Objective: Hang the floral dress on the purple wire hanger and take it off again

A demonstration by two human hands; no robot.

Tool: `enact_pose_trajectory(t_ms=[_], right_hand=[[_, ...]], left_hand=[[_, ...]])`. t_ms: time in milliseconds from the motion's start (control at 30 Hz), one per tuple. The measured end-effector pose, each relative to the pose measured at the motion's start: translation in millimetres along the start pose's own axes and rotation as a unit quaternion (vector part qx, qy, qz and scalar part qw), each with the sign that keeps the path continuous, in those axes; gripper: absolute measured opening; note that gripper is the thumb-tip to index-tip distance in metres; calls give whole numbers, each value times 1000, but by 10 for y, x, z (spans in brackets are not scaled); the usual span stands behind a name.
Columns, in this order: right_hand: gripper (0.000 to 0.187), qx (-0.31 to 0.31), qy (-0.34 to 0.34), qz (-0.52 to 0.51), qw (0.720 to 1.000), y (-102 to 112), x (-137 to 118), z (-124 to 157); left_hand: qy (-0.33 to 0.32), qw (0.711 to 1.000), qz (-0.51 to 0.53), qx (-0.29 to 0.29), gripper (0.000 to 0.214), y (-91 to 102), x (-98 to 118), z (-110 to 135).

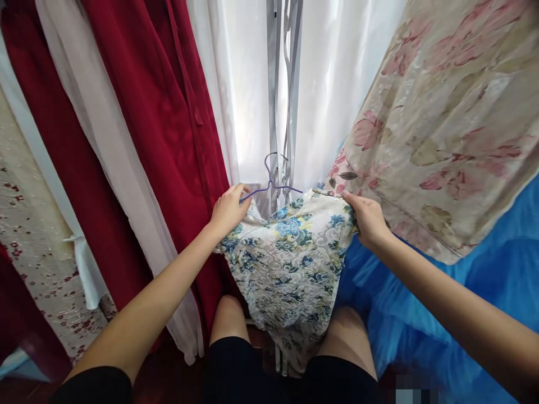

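A white dress with blue flowers and green leaves [290, 252] hangs before me on a thin purple hanger [270, 182]. My left hand [231, 209] is closed at the left shoulder, pinching the cloth against the hanger's arm. At the right shoulder, my right hand [368, 216] grips the edge of the dress between thumb and fingers. The hanger's hook points up, with no hand on it. The neckline sags open between the two shoulders, and the lower part of the dress falls between my knees.
Long red cloth [155, 101] and pale garments [92, 101] hang at the left. White curtains [248, 84] and grey vertical strips [273, 73] stand ahead. A pink-flowered beige cloth [455, 129] hangs at the right above blue tulle [421, 297].
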State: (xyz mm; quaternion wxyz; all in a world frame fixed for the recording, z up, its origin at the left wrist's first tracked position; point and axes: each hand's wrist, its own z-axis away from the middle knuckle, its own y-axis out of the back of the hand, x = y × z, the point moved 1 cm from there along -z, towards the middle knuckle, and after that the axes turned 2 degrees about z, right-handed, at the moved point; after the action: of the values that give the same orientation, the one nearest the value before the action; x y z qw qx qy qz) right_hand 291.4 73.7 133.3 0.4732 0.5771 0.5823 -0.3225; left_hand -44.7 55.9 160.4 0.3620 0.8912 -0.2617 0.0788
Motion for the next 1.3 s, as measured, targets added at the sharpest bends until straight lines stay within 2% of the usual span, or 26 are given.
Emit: enact_pose_trajectory(t_ms=[100, 133, 167, 233, 300, 367, 400, 467, 533, 567, 633, 667, 700, 800, 900, 1033, 1100, 1167, 1300], right_hand=[[48, 28, 40, -2, 999, -242, -245, 200], [46, -10, 65, 12, 998, -343, -323, 324], [45, -76, 99, 36, 992, -441, -399, 460], [37, -227, 187, 90, 951, -596, -532, 720], [29, -338, 264, 115, 896, -678, -615, 887], [29, -360, 308, 132, 871, -712, -621, 912], [32, -341, 320, 152, 871, -727, -594, 879], [45, -271, 343, 215, 873, -771, -494, 764], [62, -197, 366, 275, 867, -820, -363, 642], [64, -169, 371, 295, 864, -835, -297, 592], [46, -144, 349, 310, 873, -815, -170, 519], [34, -141, 326, 308, 883, -773, -111, 498], [30, -139, 301, 303, 893, -710, -57, 489], [40, -106, 247, 290, 918, -442, 86, 530], [46, -58, 221, 293, 929, -180, 209, 657], [50, -45, 186, 274, 942, 53, 342, 833], [43, -64, 168, 257, 949, 117, 356, 878], [27, -74, 175, 243, 951, 133, 299, 891], [32, -120, 202, 210, 949, -15, 61, 871]], left_hand=[[57, 996, 60, 42, 18, -47, -110, -7], [70, 992, 83, 57, 22, -67, -152, 9], [81, 989, 102, 75, 27, -86, -188, 34], [94, 976, 148, 130, 38, -106, -225, 101], [109, 940, 239, 217, 47, -95, -199, 174], [118, 878, 370, 281, 53, -66, -92, 233], [123, 845, 439, 278, 54, -52, -5, 253], [140, 783, 572, 202, 53, -38, 230, 285], [160, 723, 668, 79, 51, -40, 510, 329], [163, 696, 699, 24, 49, -43, 647, 358], [146, 659, 736, -50, 44, -43, 878, 425], [132, 650, 745, -67, 42, -38, 962, 457], [120, 648, 748, -72, 40, -29, 1023, 485], [109, 670, 733, -49, 39, 6, 1092, 534], [117, 681, 723, -16, 36, 21, 1088, 539], [131, 648, 750, -18, 33, -35, 1118, 523], [149, 630, 761, -38, 38, -85, 1166, 512], [171, 617, 766, -57, 43, -139, 1232, 504], [184, 592, 777, -105, 42, -259, 1372, 505]])
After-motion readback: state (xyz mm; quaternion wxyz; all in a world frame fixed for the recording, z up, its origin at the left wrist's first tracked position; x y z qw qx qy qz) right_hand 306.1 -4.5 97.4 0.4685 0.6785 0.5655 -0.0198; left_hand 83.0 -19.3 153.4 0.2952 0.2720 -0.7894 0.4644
